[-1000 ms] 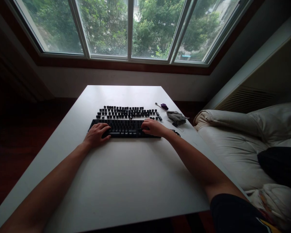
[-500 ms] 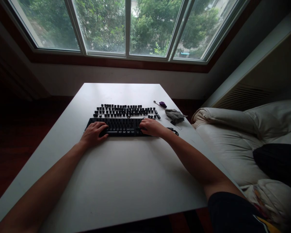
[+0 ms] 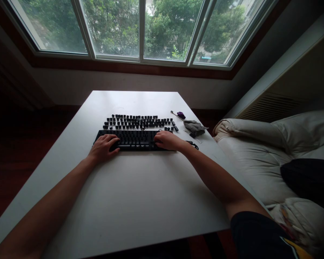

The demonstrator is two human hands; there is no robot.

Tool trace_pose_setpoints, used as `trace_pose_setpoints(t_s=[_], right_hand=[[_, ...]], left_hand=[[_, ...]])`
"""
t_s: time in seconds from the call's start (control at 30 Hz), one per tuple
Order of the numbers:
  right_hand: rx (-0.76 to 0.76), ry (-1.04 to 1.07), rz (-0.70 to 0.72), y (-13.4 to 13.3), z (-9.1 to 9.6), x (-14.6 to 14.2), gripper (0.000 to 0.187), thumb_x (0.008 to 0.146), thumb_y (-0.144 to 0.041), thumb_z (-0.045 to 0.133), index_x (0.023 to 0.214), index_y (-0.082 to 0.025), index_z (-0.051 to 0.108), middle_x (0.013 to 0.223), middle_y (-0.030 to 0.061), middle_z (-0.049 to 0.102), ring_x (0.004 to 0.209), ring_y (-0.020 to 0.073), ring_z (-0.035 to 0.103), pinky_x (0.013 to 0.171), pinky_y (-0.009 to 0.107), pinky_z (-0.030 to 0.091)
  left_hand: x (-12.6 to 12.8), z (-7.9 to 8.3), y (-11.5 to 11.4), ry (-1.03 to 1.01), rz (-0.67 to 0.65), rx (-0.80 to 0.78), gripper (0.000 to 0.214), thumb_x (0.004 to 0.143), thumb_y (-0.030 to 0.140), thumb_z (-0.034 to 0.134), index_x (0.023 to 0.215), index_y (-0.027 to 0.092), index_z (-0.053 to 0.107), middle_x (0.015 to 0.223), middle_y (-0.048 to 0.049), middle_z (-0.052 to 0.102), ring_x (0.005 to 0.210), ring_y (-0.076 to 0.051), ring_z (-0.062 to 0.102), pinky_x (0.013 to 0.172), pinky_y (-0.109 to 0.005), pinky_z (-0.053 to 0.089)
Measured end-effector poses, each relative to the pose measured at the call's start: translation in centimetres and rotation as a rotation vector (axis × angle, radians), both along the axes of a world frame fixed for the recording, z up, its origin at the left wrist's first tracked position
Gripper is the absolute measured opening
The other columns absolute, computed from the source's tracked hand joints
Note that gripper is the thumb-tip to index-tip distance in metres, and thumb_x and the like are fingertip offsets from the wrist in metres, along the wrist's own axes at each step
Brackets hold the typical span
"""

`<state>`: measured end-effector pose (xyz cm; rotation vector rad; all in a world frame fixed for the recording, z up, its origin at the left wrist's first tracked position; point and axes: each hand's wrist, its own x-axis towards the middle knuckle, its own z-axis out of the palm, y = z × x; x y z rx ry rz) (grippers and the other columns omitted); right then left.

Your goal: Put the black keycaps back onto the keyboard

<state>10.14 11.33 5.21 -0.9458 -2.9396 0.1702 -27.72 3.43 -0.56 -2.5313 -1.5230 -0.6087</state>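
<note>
A black keyboard (image 3: 136, 139) lies on the white table (image 3: 140, 194) between my hands. My left hand (image 3: 104, 145) holds its left end, fingers over the keys and thumb near the front edge. On the right part of the keyboard, my right hand (image 3: 166, 140) has its fingers curled together; what they pinch is hidden. Just behind the keyboard, loose black keycaps (image 3: 136, 124) stand in several uneven rows. To the right lie a thin brush (image 3: 175, 114), a crumpled purple item (image 3: 181, 115) and a grey cloth (image 3: 194, 127).
A coiled black cable (image 3: 193, 144) and a thin wire piece (image 3: 197, 139) lie right of my right hand. A cream sofa (image 3: 245, 158) with a dark item (image 3: 307, 176) on it stands beside the table's right edge. Beyond the table is a window (image 3: 140, 32).
The whole view has shifted up very slightly. Both hands stay in nearly the same places on the keyboard, with only a small movement of the right fingers.
</note>
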Motion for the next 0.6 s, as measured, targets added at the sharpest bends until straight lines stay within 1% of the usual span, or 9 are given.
trace_pose_setpoints(t_s=[0.1, 0.27, 0.47, 0.6], right_hand=[[-0.034, 0.015, -0.011, 0.1, 0.0, 0.0, 0.011, 0.089, -0.021, 0.063, 0.094, -0.018, 0.072, 0.098, 0.0081, 0.071, 0.092, 0.0213, 0.063, 0.075, 0.028, 0.04], [0.02, 0.012, -0.015, 0.0, -0.3, 0.0, 0.009, 0.087, -0.021, 0.066, 0.093, -0.017, 0.071, 0.098, 0.0099, 0.07, 0.095, 0.0231, 0.062, 0.076, 0.028, 0.04], [0.046, 0.008, 0.01, 0.2, -1.1, 0.1, 0.007, 0.09, -0.021, 0.066, 0.094, -0.017, 0.07, 0.098, 0.01, 0.069, 0.098, 0.0239, 0.061, 0.077, 0.029, 0.041], [0.06, 0.032, 0.023, -0.1, -1.1, 0.3, 0.006, 0.092, -0.019, 0.065, 0.096, -0.017, 0.068, 0.1, 0.0101, 0.069, 0.1, 0.0234, 0.06, 0.077, 0.029, 0.041]], left_hand=[[0.0, 0.0, 0.0, 0.003, -0.001, 0.002, 0.045, 0.09, 0.045, 0.059, 0.131, 0.026, 0.064, 0.133, -0.0112, 0.061, 0.123, -0.034, 0.056, 0.104, -0.05, 0.045], [0.0, 0.0, 0.0, 0.022, 0.001, 0.008, 0.046, 0.091, 0.046, 0.058, 0.131, 0.025, 0.063, 0.133, -0.0118, 0.061, 0.124, -0.033, 0.056, 0.104, -0.05, 0.044], [0.1, 0.1, 0.0, 0.026, 0.003, 0.01, 0.045, 0.091, 0.045, 0.058, 0.131, 0.024, 0.064, 0.133, -0.0123, 0.061, 0.124, -0.034, 0.056, 0.104, -0.051, 0.045], [0.1, 0.0, -0.1, 0.034, 0.005, 0.008, 0.046, 0.092, 0.046, 0.058, 0.132, 0.023, 0.063, 0.134, -0.0122, 0.06, 0.125, -0.033, 0.055, 0.105, -0.05, 0.044]])
